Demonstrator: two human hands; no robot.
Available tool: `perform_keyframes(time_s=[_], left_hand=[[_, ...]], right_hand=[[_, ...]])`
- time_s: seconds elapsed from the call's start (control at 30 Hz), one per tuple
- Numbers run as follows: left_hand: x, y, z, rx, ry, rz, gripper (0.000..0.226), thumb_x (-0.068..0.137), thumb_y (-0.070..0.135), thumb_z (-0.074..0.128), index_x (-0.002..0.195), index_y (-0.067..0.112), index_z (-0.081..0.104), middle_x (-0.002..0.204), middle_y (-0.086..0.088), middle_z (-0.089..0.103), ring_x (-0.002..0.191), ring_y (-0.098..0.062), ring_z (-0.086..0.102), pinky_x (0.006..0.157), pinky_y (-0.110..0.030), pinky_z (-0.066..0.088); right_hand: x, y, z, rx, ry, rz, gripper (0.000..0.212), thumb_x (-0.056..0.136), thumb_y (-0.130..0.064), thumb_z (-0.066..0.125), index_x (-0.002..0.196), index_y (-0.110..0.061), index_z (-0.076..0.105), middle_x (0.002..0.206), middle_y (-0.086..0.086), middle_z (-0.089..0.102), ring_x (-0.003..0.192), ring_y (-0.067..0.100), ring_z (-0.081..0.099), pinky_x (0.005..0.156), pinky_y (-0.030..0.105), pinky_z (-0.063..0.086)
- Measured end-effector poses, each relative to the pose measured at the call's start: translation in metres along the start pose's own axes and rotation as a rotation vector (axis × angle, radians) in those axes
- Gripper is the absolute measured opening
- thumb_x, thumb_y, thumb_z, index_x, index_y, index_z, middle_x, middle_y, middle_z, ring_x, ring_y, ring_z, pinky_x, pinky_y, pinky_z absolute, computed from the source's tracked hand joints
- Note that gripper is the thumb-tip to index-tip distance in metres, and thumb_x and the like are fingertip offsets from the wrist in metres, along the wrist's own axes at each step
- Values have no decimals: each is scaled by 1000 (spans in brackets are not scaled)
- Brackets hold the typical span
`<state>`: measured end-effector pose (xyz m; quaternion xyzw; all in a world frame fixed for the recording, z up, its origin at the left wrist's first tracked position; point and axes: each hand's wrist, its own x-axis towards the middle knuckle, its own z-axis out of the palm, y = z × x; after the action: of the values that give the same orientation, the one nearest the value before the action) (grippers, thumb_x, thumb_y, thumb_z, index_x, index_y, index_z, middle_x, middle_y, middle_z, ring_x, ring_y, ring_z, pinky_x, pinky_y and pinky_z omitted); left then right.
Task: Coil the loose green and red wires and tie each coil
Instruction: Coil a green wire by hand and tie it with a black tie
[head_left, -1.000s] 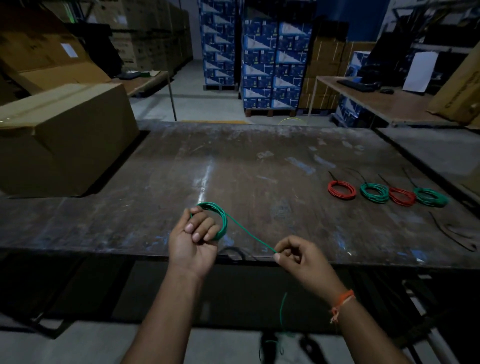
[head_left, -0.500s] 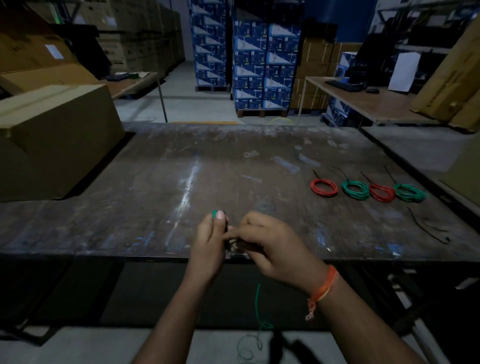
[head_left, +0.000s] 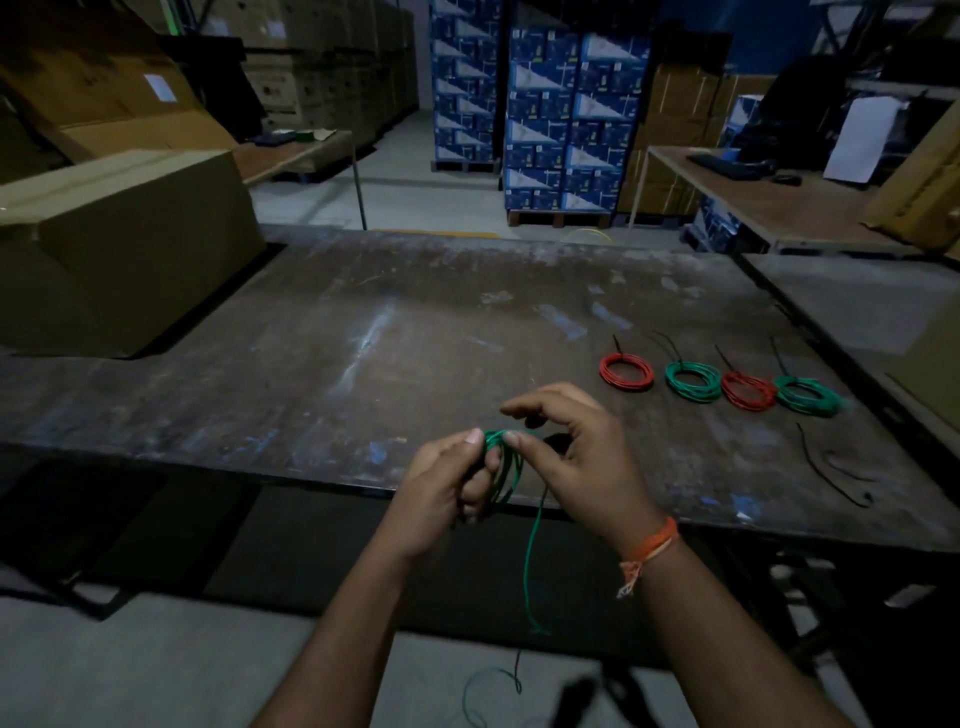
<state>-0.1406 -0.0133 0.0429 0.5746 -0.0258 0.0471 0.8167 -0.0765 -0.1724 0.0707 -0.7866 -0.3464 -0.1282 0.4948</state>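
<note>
A dim warehouse. A worn, scratched metal table (head_left: 363, 338) spreads ahead of the hands; a large cardboard box (head_left: 114, 249) sits far left. Beyond, stacked blue cartons (head_left: 566, 114) stand on the grey concrete floor (head_left: 415, 192); a wooden desk (head_left: 779, 208) stands far right.

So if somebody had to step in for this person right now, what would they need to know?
Left hand grips a part-wound green coil; right hand pinches the wire at its top.
The loose tail hangs off the table edge toward the floor.
Done: four finished coils, two red and two green, in a row at right.
Left: wind in the tail and tie this coil; spare black ties lie nearby.
</note>
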Motion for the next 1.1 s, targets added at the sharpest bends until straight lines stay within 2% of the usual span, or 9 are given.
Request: perform_keyframes(time_s=[0.1,0.2,0.37,0.53,0.7,0.83,0.93,1.0,1.1], left_hand=[[-10,-11,23,-202,-27,-63,28,96,36,47,78,15,53,52,7,25,42,-6,16,43,-24,11],[-22,-24,39,-368,-75,-110,27,97,35,46,77,17,50,51,10,26,40,-3,20,41,-22,17],[-34,-35,60,-295,-65,-179,34,97,44,46,75,18,50,52,9,23,41,-5,18,43,-23,18],[-31,-37,77,-239,-40,-179,31,97,38,45,76,16,49,52,7,24,42,-6,18,44,-24,15],[-29,-45,84,-188,51,-172,31,99,38,44,77,17,46,52,7,25,41,-5,20,44,-23,17],[-23,-50,79,-388,99,-202,32,101,34,38,75,17,46,47,11,26,36,-2,23,38,-20,23],[-14,-45,74,-569,165,-197,32,100,32,38,74,17,46,44,11,27,33,-2,26,38,-19,24],[-9,-40,65,-663,206,-168,34,101,31,37,72,18,50,44,9,28,33,-2,27,40,-19,23],[-5,-30,44,-760,260,-72,40,105,31,32,73,19,53,46,7,31,35,-5,29,43,-18,24]], right_hand=[[-18,19,-12,112,-148,46,23,99,-25,61,116,-22,75,103,-1,64,100,14,64,85,28,53],[-38,32,-15,178,-224,74,29,104,-29,51,120,-20,74,103,-1,69,102,16,65,90,35,51],[-65,37,-21,293,-277,167,32,107,-34,43,102,-18,70,97,-2,72,95,17,67,87,49,52],[-69,45,-27,244,-204,163,41,105,-43,40,90,-12,63,85,8,67,80,26,62,74,49,48],[-78,51,-22,181,-139,157,38,107,-40,40,87,-14,61,76,1,62,69,17,58,63,43,44],[-85,56,-16,159,-151,232,31,108,-35,45,81,-21,52,67,-3,52,62,9,50,61,43,42],[-89,57,-15,241,-255,357,31,107,-38,43,85,-19,55,66,2,61,57,16,62,56,40,51],[-95,62,-17,294,-348,424,30,108,-36,43,87,-20,58,65,2,63,55,18,64,55,32,49],[-113,81,-20,237,-402,409,13,104,-27,53,98,-23,65,73,-2,67,62,11,65,63,30,53]])
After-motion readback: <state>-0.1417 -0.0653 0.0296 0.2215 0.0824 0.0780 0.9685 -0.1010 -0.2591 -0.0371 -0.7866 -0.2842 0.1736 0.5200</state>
